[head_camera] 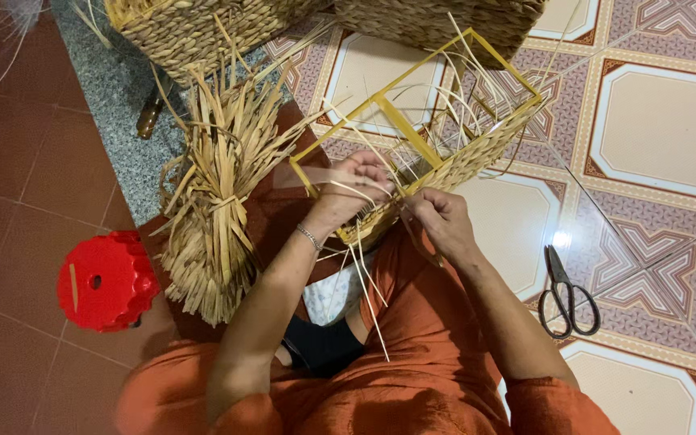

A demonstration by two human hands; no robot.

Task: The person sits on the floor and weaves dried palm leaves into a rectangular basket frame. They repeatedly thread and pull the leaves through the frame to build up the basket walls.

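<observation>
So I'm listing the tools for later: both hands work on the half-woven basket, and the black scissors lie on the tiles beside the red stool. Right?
Not quite. The scissors lie on the tiles to the person's right; the red stool is on the opposite side. Both the left hand and right hand are on the half-woven basket, as the head view shows.

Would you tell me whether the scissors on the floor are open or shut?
Shut: the scissors lie flat on the patterned tile floor with blades together in one point and both loop handles side by side.

A rough woven-straw basket (445, 161) on a yellow frame, glossy floor tiles (654, 121), matt-black metal scissors (565, 294).
</observation>
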